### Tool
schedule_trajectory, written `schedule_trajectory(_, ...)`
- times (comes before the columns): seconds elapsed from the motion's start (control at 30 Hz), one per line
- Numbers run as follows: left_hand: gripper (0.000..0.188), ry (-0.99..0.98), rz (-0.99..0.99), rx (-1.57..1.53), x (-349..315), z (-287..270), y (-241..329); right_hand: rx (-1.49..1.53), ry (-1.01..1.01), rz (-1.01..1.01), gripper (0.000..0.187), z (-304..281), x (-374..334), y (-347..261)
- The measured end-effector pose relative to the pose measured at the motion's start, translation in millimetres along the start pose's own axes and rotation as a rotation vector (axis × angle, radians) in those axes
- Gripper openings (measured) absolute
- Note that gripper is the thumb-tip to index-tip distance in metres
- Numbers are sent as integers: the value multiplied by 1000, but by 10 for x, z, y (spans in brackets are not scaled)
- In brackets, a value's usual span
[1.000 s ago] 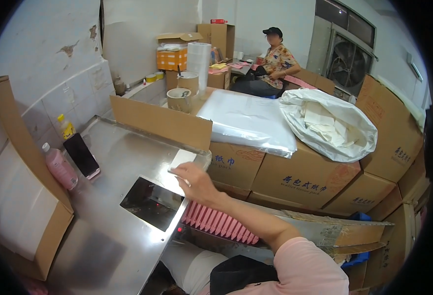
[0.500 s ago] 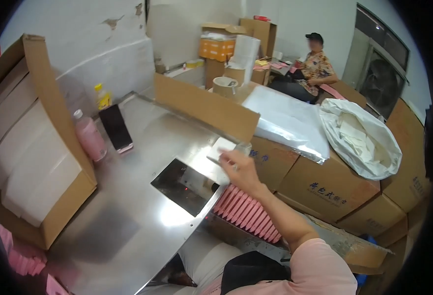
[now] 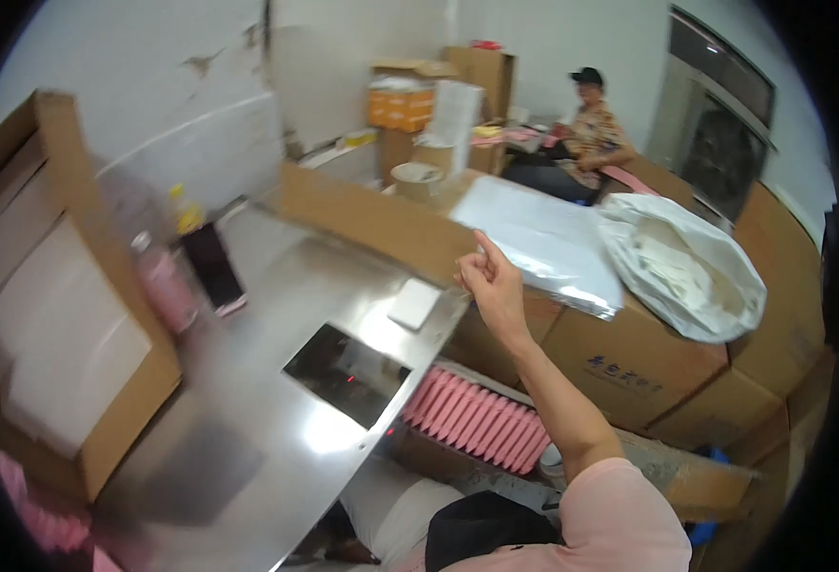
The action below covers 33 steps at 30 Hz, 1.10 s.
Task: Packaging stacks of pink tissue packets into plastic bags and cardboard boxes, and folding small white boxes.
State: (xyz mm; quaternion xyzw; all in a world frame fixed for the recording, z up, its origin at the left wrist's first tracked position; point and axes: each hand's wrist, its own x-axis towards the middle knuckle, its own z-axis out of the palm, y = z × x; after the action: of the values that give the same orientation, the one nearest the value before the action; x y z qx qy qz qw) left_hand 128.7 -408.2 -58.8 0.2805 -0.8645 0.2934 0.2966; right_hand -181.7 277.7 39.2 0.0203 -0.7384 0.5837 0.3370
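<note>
My right hand [image 3: 495, 286] is raised over the far right edge of the steel table, in front of the brown cardboard flap [image 3: 381, 221]. Its index finger points up and forward, while the other fingers curl loosely; I see nothing held in it. A small white rectangular pad [image 3: 414, 304] lies on the table edge, below and left of the hand. Close by is a rectangular opening [image 3: 338, 372] in the steel top, with a red light spot inside. Pink folded packets [image 3: 476, 419] stand in a tight row beside the table, under my forearm. My left hand is out of the picture.
On the left, an open carton [image 3: 129, 381] holds white stacks. A pink bottle [image 3: 164, 281], a dark phone [image 3: 214, 267] and a yellow bottle [image 3: 187, 212] stand nearby. Clear plastic sheets [image 3: 543, 238] and a white sack [image 3: 686, 267] top the cartons. A person [image 3: 591, 133] sits behind.
My right hand has left the white pad and risen away toward the cardboard flap, its index finger now stretched out. The view has shifted slightly.
</note>
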Motion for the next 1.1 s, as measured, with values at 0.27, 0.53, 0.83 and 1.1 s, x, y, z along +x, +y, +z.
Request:
schedule_trajectory(0.27, 71, -631, -450, -75, 103, 71, 180, -252, -201, -224, 33, 756, -431, 37)
schedule_trajectory(0.53, 74, -642, -442, -90, 174, -70, 297, -852, -218, -466, 24, 545, -244, 494)
schedule_trajectory(0.83, 77, -558, -467, -153, 91, -117, 313, -921, -245, -385, 30, 387, -289, 1044)
schedule_trajectory(1.1, 77, -478, -491, -345, 110, -353, 346, -838, -311, -462, 44, 686, -391, 585)
